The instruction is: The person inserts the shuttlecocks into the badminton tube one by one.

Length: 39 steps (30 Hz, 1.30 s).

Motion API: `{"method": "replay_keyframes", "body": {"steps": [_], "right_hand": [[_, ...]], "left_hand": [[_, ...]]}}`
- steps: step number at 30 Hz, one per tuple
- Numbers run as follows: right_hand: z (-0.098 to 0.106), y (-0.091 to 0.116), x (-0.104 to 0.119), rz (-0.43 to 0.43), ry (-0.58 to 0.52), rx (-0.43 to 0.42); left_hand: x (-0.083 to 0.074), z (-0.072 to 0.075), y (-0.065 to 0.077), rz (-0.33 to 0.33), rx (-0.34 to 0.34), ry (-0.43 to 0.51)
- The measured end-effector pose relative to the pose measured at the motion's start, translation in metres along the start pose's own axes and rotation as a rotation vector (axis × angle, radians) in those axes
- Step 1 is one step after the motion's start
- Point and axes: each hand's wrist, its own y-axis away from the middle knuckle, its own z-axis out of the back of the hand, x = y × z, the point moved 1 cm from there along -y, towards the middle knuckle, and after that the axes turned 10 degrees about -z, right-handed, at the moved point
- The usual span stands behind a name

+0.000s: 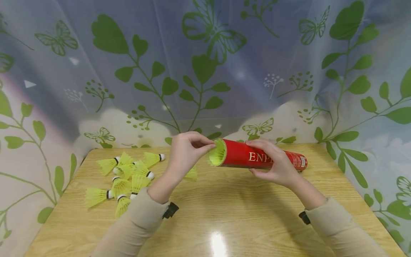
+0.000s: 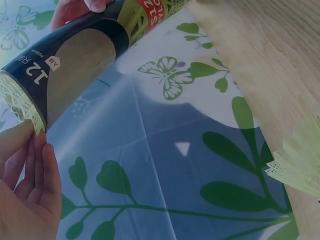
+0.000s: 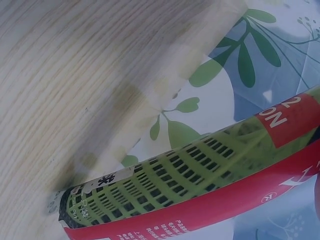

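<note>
My right hand [image 1: 277, 165] grips a red cardboard shuttlecock tube [image 1: 237, 153] around its middle, held nearly level with its uncapped end toward the left. At that mouth a yellow shuttlecock [image 1: 219, 152] sits with its skirt edge sticking out. Finger and thumb of my left hand [image 1: 186, 151] pinch this skirt edge, as the left wrist view shows at the shuttlecock's rim [image 2: 36, 117]. Dark blue printing covers another side of the tube [image 2: 107, 47]. Through a clear strip in the tube [image 3: 187, 182], netted yellow-green skirts show in the right wrist view.
Several yellow shuttlecocks [image 1: 138, 175] with white cork heads lie in a loose pile on the left of the wooden table [image 1: 199, 221]. One more shuttlecock [image 1: 192, 174] lies partly behind my left wrist. A leaf-and-butterfly patterned curtain [image 1: 167, 71] stands along the table's back and sides.
</note>
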Motion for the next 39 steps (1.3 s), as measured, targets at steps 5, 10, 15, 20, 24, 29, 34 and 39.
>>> {"method": "replay_keyframes", "body": {"steps": [5,10,15,20,24,29,34,39], "right_hand": [[0.000,0.000,0.002,0.001,0.000,0.005],[-0.002,0.001,-0.004,-0.004,0.004,0.005],[-0.006,0.006,-0.025,0.003,0.015,0.001],[-0.006,0.010,-0.037,-0.038,0.040,0.016],[-0.004,0.011,-0.038,-0.061,0.037,0.032],[-0.006,0.010,-0.039,-0.026,0.041,0.025],[-0.007,0.011,-0.039,-0.018,0.046,0.008],[-0.006,0.010,-0.037,-0.040,0.049,-0.001]], "left_hand": [[0.000,0.000,0.000,0.014,0.009,-0.006],[0.000,-0.002,0.000,0.013,0.015,-0.001],[-0.001,-0.002,-0.001,0.003,0.007,0.017],[-0.001,0.003,-0.002,-0.021,-0.002,0.023],[-0.001,0.005,-0.002,0.003,0.000,0.016],[0.002,0.003,0.000,0.020,-0.014,-0.017],[0.004,-0.002,0.001,-0.042,-0.056,-0.079],[0.005,-0.005,0.000,-0.076,-0.081,-0.075]]}}
